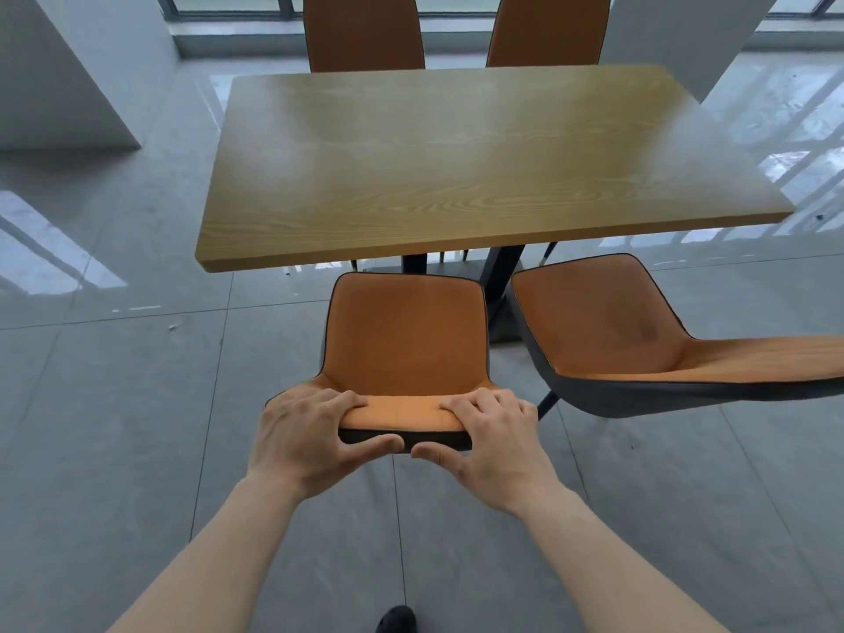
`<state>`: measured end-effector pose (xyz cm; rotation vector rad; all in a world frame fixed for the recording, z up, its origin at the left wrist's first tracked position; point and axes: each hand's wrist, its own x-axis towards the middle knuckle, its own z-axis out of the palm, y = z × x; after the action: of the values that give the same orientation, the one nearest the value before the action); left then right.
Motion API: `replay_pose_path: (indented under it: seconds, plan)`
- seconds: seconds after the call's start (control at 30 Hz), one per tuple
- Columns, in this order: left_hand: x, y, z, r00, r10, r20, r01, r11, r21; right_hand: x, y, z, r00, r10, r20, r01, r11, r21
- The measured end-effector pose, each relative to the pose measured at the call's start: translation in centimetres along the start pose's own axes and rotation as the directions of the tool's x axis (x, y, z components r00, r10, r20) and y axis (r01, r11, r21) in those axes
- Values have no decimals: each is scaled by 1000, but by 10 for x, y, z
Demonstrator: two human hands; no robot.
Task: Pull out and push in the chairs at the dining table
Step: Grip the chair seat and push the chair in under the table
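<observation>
An orange chair with a dark shell stands directly in front of me, its seat just clear of the near edge of the wooden dining table. My left hand and my right hand both grip the top of its backrest, fingers over the front and thumbs on the back. A second orange chair stands to the right, also out from under the table and turned at an angle. Two more orange chairs, one at the far left and one at the far right, are tucked in on the table's far side.
Glossy grey floor tiles spread all around. A white wall block rises at the left and a white column at the back right. The table's black pedestal base stands between the two near chairs. My dark shoe shows at the bottom.
</observation>
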<state>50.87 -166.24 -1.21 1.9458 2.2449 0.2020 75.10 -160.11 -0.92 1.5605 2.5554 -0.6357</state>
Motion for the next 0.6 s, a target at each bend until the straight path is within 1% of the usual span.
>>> replay_pose_path:
  seconds: [0.03,0.13,0.3,0.6]
  plan:
    - [-6,7,4,1000,-18,-8,18,1000,4,-3,5,1,999,-32,14,32,999,-20]
    - [-7,7,5,999,-34,15,34,999,-16,-1,7,-1,999,-32,19,32,999,-19]
    - [-14,27,14,998,-63,7,63,998,-31,-6,25,-8,997,-54,52,56,997,-46]
    - [-27,64,18,993,-122,0,122,993,-8,-15,55,-19,988,-92,120,100,993,-66]
